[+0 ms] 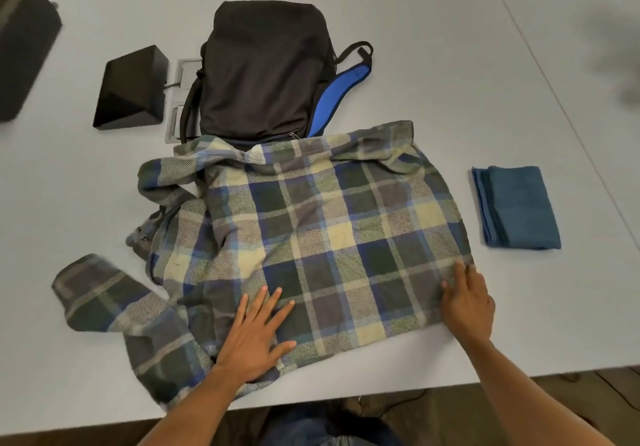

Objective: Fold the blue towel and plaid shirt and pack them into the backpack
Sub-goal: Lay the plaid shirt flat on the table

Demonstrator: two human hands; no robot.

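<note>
The plaid shirt (311, 223) lies spread across the middle of the white table (450, 81), one sleeve trailing off to the near left. My left hand (258, 338) presses flat on its lower hem with fingers straight. My right hand (467, 303) rests on the shirt's lower right corner, fingers extended on the cloth. The blue towel (517, 206) lies folded into a small rectangle to the right of the shirt. The black backpack (266, 71) with blue strap padding lies flat just behind the shirt's collar.
A black wedge-shaped box (131, 88) sits left of the backpack beside a grey floor-box plate (183, 74). Another dark object (20, 47) lies at the far left edge. The table's near edge runs right under my forearms.
</note>
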